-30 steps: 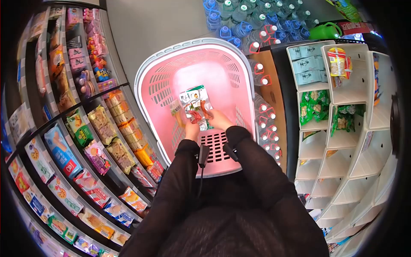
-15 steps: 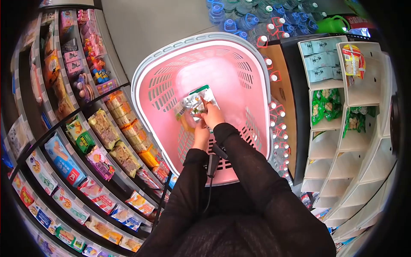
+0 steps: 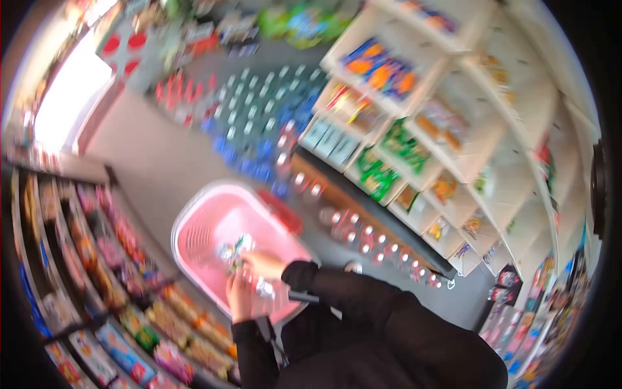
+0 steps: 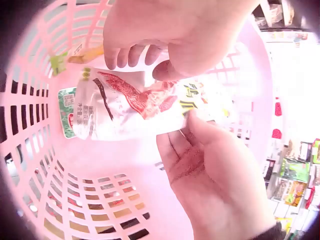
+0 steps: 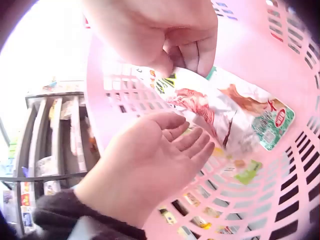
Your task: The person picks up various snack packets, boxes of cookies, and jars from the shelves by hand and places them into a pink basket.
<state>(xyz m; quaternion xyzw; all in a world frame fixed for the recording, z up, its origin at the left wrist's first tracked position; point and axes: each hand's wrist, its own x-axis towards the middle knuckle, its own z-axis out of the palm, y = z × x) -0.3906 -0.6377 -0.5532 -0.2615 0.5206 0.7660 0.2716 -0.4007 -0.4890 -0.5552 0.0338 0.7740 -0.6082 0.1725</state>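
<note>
A glossy white snack packet [image 4: 135, 102] with a picture of reddish meat lies within the pink basket [image 3: 217, 217]. My right hand [image 3: 265, 264] pinches its pale end between thumb and fingers, plain in the right wrist view. Beside it my left hand [image 3: 240, 299] has loosely bent fingers at the packet and grips nothing; its palm shows in the right wrist view. Partly under that packet is another, green-edged packet [image 5: 270, 127]. Near the basket wall, a small green-and-yellow packet [image 4: 59, 63] shows.
Shelves of packaged snacks [image 3: 162, 324] run along the left. At the right stand pale shelf bins [image 3: 389, 84], with a row of red-handled bottles [image 3: 353, 230] along their base. Water bottles [image 3: 259, 104] cover floor beyond the basket. Something red [image 3: 282, 211] sits behind the basket.
The head view has swung up and turned, bringing in more of the shop and blurring. The basket and hands now sit lower and further left in it. Both hands stay at the packets inside the basket.
</note>
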